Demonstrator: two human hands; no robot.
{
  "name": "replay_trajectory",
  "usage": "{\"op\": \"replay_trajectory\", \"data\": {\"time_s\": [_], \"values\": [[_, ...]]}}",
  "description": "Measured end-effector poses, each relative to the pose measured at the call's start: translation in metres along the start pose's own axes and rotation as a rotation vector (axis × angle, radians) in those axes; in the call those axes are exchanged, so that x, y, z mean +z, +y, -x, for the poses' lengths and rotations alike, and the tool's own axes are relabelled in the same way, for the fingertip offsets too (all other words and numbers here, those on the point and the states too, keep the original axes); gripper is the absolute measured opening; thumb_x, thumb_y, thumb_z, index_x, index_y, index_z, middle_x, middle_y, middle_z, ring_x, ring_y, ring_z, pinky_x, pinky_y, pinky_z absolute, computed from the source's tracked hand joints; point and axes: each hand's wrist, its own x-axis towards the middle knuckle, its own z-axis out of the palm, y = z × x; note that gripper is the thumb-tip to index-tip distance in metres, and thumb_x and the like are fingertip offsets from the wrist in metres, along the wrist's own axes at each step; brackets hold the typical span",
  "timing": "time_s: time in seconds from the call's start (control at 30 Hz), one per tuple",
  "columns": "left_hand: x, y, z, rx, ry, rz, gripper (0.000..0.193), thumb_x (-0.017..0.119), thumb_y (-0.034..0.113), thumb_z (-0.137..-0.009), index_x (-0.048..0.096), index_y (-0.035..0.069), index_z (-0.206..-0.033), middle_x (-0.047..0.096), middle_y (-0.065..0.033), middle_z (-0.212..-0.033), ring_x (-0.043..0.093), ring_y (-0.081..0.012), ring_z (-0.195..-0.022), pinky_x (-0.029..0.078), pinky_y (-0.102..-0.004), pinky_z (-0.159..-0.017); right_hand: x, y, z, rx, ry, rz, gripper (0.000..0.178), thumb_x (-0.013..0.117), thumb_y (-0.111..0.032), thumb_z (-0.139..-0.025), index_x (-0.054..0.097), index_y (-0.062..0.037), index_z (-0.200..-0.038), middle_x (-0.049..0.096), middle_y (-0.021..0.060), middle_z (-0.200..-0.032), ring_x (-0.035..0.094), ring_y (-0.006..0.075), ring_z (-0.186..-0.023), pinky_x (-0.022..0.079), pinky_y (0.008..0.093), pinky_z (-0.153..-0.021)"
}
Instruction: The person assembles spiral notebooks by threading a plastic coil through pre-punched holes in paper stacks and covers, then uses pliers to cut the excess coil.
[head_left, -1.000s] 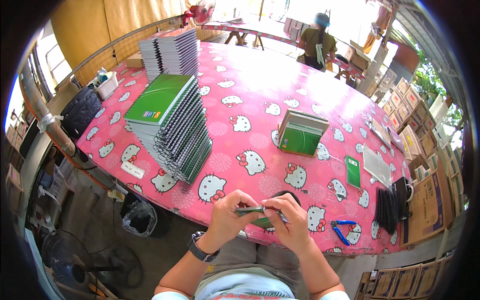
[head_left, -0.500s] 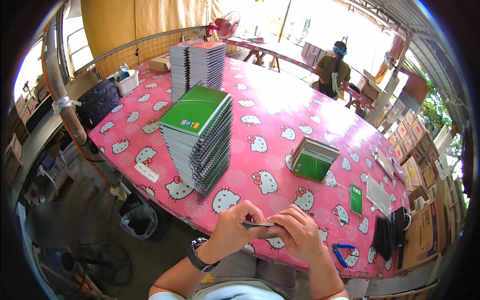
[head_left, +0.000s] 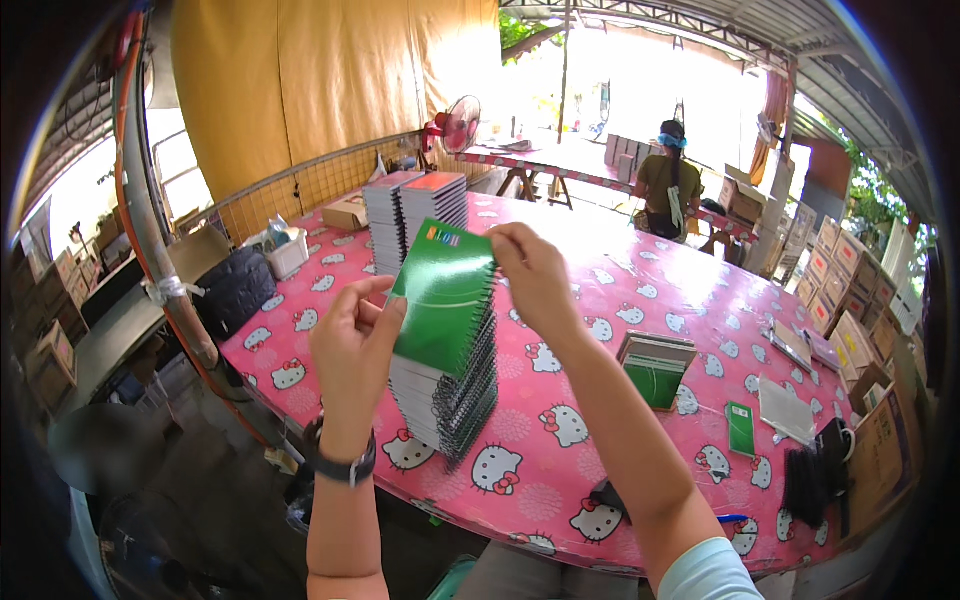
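Note:
A green spiral-bound notebook (head_left: 445,295) is held over the top of a tall stack of spiral notebooks (head_left: 425,405), so close that I cannot tell whether it touches them. My left hand (head_left: 355,335) grips its left edge, thumb on the cover. At the upper right corner, beside the wire coil, my right hand (head_left: 533,275) pinches it. Behind stands another notebook pile (head_left: 435,200), partly with orange covers. Right of my right forearm is a small upright bundle of green-covered books (head_left: 655,370). That forearm partly hides a blue-handled tool (head_left: 732,518).
The table (head_left: 530,455) wears a pink cat-print cover. On its right lie a small green booklet (head_left: 740,428), a clear plastic packet (head_left: 787,410) and black binding coils (head_left: 805,485). A metal post (head_left: 150,230) rises at the left. A person (head_left: 670,185) sits farther back.
Both hands have moved forward and up from the table's near edge, where they held a thin thing edge-on. A green notebook is now in them over the stack. The view has tilted up.

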Motion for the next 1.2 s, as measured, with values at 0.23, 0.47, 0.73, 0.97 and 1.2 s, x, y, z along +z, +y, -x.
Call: {"op": "replay_trajectory", "data": {"time_s": [0.23,0.47,0.73,0.97,1.2], "values": [[0.024,-0.057,-0.009,0.117,0.298,0.004,0.053,0.060,0.046,-0.089,0.067,-0.005,-0.102,0.067,-0.0106,-0.085,0.060,-0.0170,-0.082,0.043,-0.0256,-0.078,0.067,0.093,0.001,0.143,0.054,-0.274,0.027,0.055,-0.023,-0.090,0.065,0.0010,-0.096,0.064,0.0115,-0.077,0.059,0.0155,-0.071,0.045,0.0320,-0.065],[0.049,-0.057,-0.007,-0.216,0.304,0.451,0.066,0.035,0.048,-0.100,0.068,-0.009,-0.099,0.068,-0.0097,-0.082,0.061,-0.0144,-0.073,0.048,-0.0243,-0.070,0.073,0.082,0.030,0.168,0.330,-0.285,0.030,0.047,-0.024,-0.096,0.065,-0.0020,-0.104,0.066,0.0102,-0.079,0.059,0.0146,-0.072,0.046,0.0307,-0.069],[0.007,-0.079,0.011,0.201,0.358,0.161,0.060,0.021,0.041,-0.103,0.040,-0.006,-0.135,0.043,-0.0194,-0.140,0.042,-0.0283,-0.129,0.032,-0.0420,-0.107,-0.022,0.099,0.066,0.040,0.091,-0.008,0.033,0.054,-0.023,-0.097,0.056,-0.0062,-0.125,0.062,0.0091,-0.115,0.057,0.0161,-0.101,0.046,0.0294,-0.085],[-0.017,-0.051,0.096,0.590,0.545,0.163,0.039,0.036,0.026,-0.097,0.046,-0.002,-0.122,0.048,-0.0182,-0.127,0.045,-0.0313,-0.120,0.032,-0.0411,-0.104,-0.238,0.250,0.187,0.435,0.718,0.529,0.028,0.071,-0.014,-0.079,0.065,0.0012,-0.102,0.066,0.0118,-0.096,0.063,0.0187,-0.078,0.050,0.0322,-0.071],[0.076,-0.004,0.149,0.671,0.203,0.136,0.014,0.051,0.018,-0.089,0.050,0.007,-0.098,0.050,-0.0103,-0.104,0.046,-0.0277,-0.104,0.037,-0.0444,-0.094,-0.245,0.276,0.208,0.555,0.637,0.382,0.024,0.074,-0.011,-0.075,0.066,0.0001,-0.094,0.068,0.0066,-0.078,0.063,0.0142,-0.068,0.049,0.0307,-0.065]]}}
